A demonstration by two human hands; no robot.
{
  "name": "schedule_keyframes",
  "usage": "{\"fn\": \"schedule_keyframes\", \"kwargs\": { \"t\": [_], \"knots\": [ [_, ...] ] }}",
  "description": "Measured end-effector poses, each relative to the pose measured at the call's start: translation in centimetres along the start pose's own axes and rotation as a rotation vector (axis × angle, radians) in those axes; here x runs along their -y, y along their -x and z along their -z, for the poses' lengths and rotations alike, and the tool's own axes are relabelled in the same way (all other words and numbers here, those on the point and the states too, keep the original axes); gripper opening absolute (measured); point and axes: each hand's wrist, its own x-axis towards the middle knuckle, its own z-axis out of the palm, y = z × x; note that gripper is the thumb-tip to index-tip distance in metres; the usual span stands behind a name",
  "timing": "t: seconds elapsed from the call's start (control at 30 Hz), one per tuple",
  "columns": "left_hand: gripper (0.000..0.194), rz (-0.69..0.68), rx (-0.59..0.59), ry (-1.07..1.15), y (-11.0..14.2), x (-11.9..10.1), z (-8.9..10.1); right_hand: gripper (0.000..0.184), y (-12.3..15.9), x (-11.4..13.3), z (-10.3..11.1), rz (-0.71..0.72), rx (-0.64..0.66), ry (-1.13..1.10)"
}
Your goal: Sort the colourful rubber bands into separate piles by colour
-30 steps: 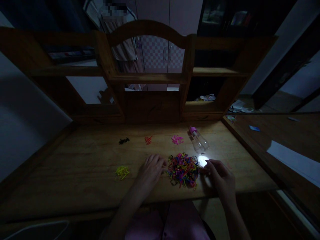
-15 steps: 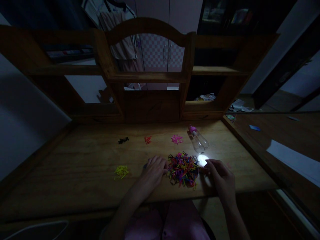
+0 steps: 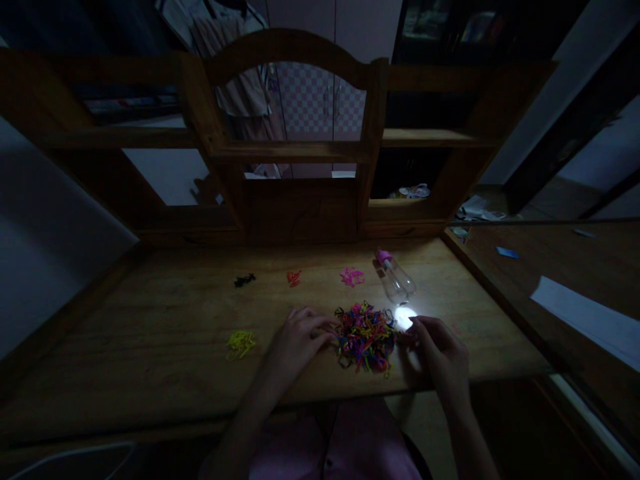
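Observation:
A heap of small multicoloured elastic bands lies on the wooden desk between my hands. My left hand reaches its left edge, thumb and fingers slightly apart; no held band can be made out. At the heap's right edge, my right hand has thumb and forefinger pinched together, and whatever is between them is too dark to name. A bright white light spot glows beside those fingertips. Smaller piles lie apart: yellow bands, black bands, red bands and pink bands.
A clear bottle with a pink cap lies behind the heap. Wooden shelving rises along the desk's back. To the right, a lower brown surface holds a white sheet and a small blue card. The room is dim.
My left hand drew back a little, then its fingers spread at the heap's edge. A blue bit beside it half a second ago no longer shows. My right hand stays in place.

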Motion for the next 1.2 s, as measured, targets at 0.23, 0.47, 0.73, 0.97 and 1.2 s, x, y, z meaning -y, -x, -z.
{"fn": "schedule_keyframes", "kwargs": {
  "t": [0.23, 0.47, 0.73, 0.97, 1.2],
  "knots": [
    [0.010, -0.021, -0.105, -0.049, 0.3, 0.4, 0.6, 0.025, 0.0, -0.1, 0.1, 0.011, 0.012, -0.024],
    [0.008, 0.063, -0.169, -0.234, 2.9, 2.5, 2.6, 0.024, 0.0, -0.1, 0.0, 0.006, 0.012, -0.017],
    [0.018, 0.014, -0.271, -0.337, 3.3, 0.8, -0.1, 0.025, -0.1, -0.4, 0.1, 0.013, 0.013, -0.014],
    [0.028, 0.054, -0.309, -0.455, 2.8, 0.3, -2.3, 0.024, 0.1, 0.3, 0.0, 0.020, -0.006, -0.025],
    [0.023, -0.013, -0.358, -0.281, 2.5, -0.8, -2.1, 0.026, 0.1, 0.6, -0.1, 0.008, 0.012, -0.037]
  ]
}}
